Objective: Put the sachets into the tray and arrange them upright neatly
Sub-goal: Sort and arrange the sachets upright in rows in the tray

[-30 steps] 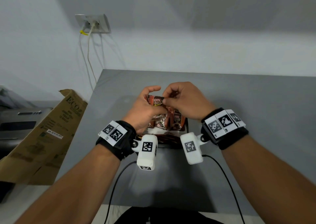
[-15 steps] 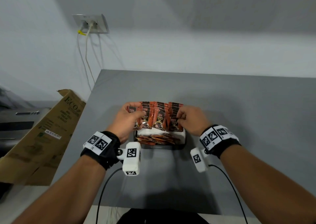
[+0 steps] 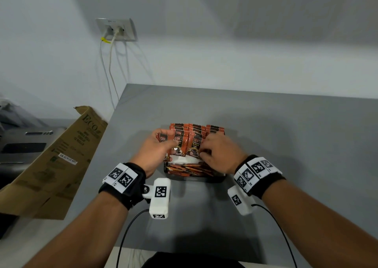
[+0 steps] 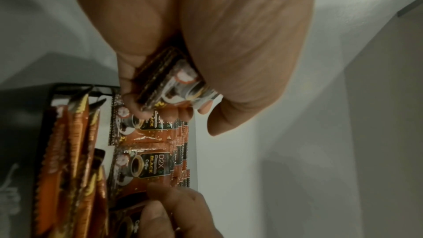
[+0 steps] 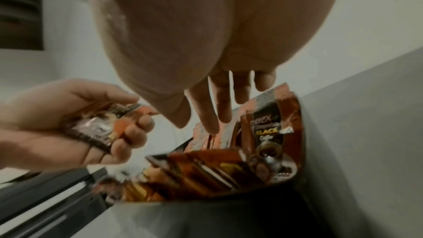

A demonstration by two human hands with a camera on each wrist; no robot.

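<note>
Nearest me in the tray [image 3: 216,179], flat sachets [image 3: 189,169] lie loose. Just beyond, my left hand [image 3: 157,153] grips a small bundle [image 4: 169,86] for slotting in; my right hand [image 3: 219,154], fingers extended, steadies the upright rows [image 3: 196,132] farther back.

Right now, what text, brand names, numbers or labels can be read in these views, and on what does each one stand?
"D2X" on the upright sachets in the tray.
"D2X", "BLACK", "Coffee" on a sachet front in the left wrist view.
"BLACK" on the end sachet in the right wrist view.
"ECO" on the cardboard box; its smaller print is too blurred.
White sticker on the box: too small to read surely.
</note>
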